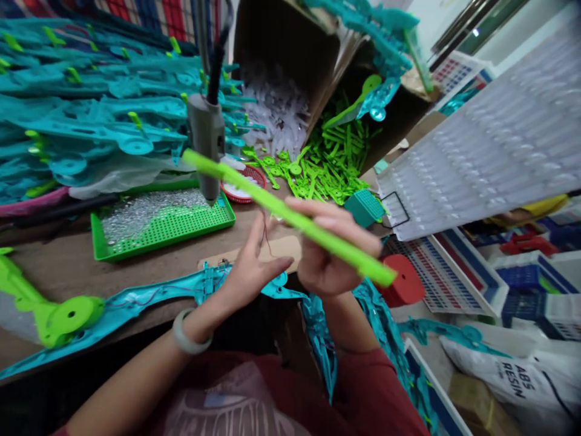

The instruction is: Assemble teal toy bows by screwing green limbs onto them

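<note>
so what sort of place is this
Probably an assembly workshop for plastic goods: teal parts lie in a big pile, lime parts are heaped nearby, and a grey tool, perhaps a power screwdriver, stands over a green tray of small shiny pieces.

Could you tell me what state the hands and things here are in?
Right hand: closed around the green strip
Green strip: held aslant, blurred
Left hand: thumb and fingers apart
Green tray: partly filled with shiny bits
Red basket: holding white pieces
Left cardboard box: open, whitish pieces inside
Grey tool: upright, tip down
</note>
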Action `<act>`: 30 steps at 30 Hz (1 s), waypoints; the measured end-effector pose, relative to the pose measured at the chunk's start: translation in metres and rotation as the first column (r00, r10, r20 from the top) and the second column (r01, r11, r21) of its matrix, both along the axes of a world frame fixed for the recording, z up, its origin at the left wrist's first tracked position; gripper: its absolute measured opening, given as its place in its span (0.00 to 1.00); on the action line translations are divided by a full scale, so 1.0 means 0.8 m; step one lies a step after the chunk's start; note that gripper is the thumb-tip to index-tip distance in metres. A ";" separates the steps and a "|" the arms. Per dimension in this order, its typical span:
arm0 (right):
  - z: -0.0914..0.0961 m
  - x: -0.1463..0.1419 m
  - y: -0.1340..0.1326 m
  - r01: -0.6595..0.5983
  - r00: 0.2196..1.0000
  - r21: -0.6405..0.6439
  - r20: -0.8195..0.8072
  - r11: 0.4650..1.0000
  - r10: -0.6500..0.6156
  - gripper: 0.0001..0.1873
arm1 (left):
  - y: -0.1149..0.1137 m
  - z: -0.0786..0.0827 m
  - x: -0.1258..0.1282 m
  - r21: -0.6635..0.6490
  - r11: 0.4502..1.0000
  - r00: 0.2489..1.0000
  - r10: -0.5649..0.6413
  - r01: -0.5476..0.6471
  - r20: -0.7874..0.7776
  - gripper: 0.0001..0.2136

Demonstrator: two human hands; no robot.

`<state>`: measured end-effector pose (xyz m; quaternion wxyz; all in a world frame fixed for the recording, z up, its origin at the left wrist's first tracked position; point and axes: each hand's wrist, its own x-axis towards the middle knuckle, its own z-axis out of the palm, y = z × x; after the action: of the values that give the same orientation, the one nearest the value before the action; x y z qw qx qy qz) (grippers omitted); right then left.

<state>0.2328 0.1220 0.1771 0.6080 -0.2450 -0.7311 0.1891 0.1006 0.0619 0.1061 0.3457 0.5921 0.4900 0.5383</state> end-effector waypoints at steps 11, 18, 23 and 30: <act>-0.154 0.091 0.094 -0.187 0.972 -0.939 -0.220 0.287 -0.087 0.14 | -0.015 -0.082 -0.061 0.215 0.966 0.599 0.259 -0.146 -0.758 0.16; -0.166 0.029 0.123 -0.271 0.962 -0.956 -0.268 0.109 0.046 0.09 | -0.048 -0.070 -0.067 0.298 0.954 0.468 0.252 0.026 -0.847 0.10; -0.159 0.013 0.138 -0.262 0.961 -0.965 -0.258 0.031 0.098 0.07 | -0.065 -0.080 -0.036 0.301 0.953 0.574 0.230 0.031 -0.786 0.04; -0.148 -0.022 0.172 -0.351 0.933 -0.915 -0.359 0.201 -0.007 0.08 | -0.030 -0.075 -0.032 0.183 0.975 0.699 0.221 -0.130 -0.680 0.07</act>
<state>0.2154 0.2595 0.0589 0.3945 -0.4548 -0.3796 0.7025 0.0751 0.0380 0.0464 0.0466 0.7212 0.6046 0.3348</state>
